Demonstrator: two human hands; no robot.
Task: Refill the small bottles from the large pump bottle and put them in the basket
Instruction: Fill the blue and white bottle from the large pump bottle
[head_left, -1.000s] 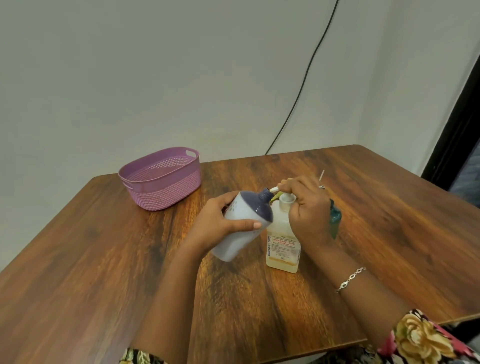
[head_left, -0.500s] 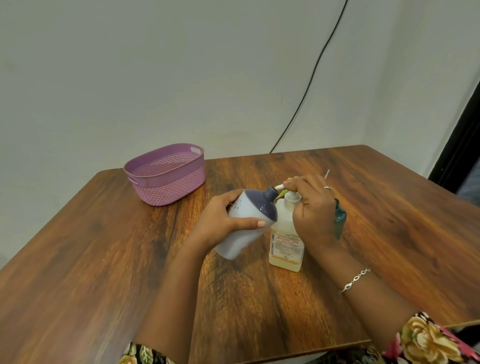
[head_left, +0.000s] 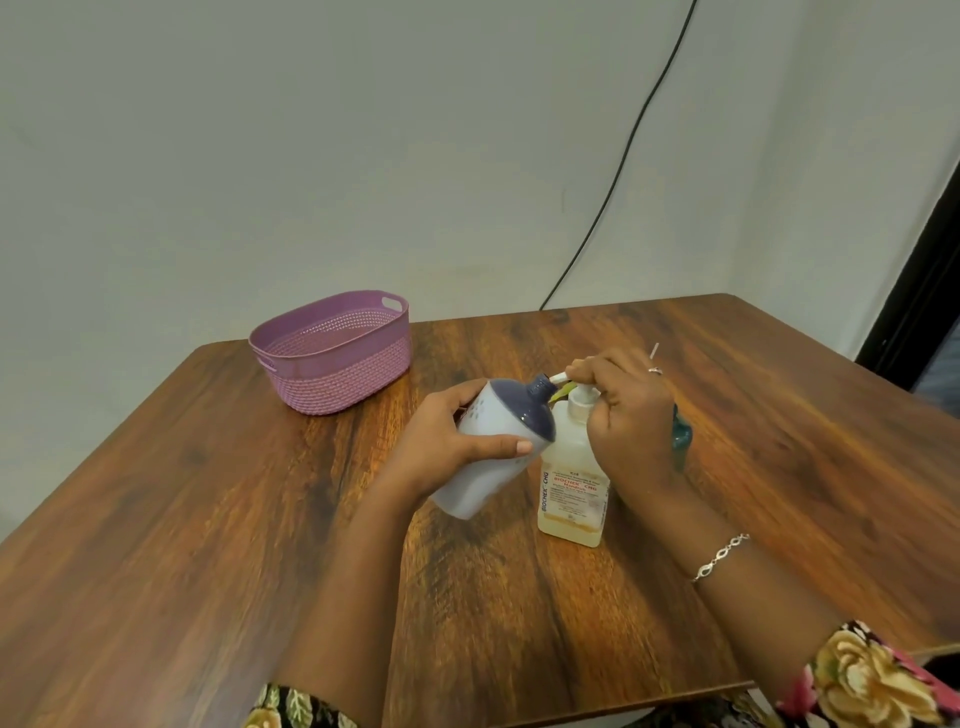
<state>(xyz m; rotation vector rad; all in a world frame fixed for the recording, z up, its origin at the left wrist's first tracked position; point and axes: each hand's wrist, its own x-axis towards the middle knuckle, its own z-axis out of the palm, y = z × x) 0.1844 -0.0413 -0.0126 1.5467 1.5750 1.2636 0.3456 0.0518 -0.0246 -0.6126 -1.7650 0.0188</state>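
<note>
We're gripping the small bottle (head_left: 488, 413) w/ left hand (head_left: 447, 441), tilted, neck at the nozzle (head_left: 558, 378). Right hand (head_left: 628, 415) is curling over the pump bottle (head_left: 571, 493) head, mid-table (head_left: 208, 519). Grips are staying the same as 0.5 s ago. Teal bottle (head_left: 681, 436) is sitting just behind rt hand. Basket (head_left: 332, 384) is sitting far-left by the back edge, bare wood between.

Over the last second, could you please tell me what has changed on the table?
Nothing visibly moved. The left hand still holds the small bottle tilted, neck at the nozzle of the pump bottle; the right hand still grips the pump head; the basket stays put.
</note>
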